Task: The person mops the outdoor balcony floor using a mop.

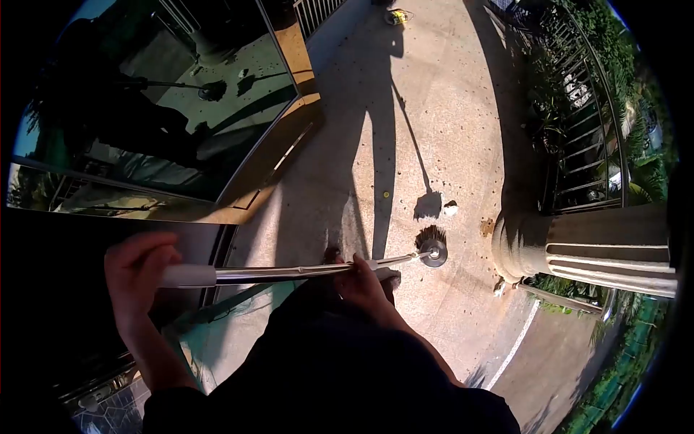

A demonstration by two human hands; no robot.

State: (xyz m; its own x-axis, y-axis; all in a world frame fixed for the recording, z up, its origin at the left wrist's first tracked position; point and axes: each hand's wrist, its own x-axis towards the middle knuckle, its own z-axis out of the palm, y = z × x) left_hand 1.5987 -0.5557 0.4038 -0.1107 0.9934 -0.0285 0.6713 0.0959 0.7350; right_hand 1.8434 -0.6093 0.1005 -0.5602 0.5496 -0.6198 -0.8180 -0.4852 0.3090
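Observation:
A long-handled broom (282,273) stretches across the view from left to right, with a silver metal pole and a white grip at its left end. My left hand (139,267) is closed around that white grip, its fingers curled over the end. Farther along, my right hand (359,283) wraps the pole near the lower end. The broom's round grey head (434,253) with dark bristles is down at the paved floor (441,318). Just beyond the bristles lies a small white scrap (450,208), and many small dark bits are scattered over the paving.
A glass pane (181,94) with a tan frame stands on the left and reflects the scene. On the right are a fluted column (607,249) and a dark railing (589,141) with plants. A yellow object (397,16) lies far ahead. Shadows cross the floor.

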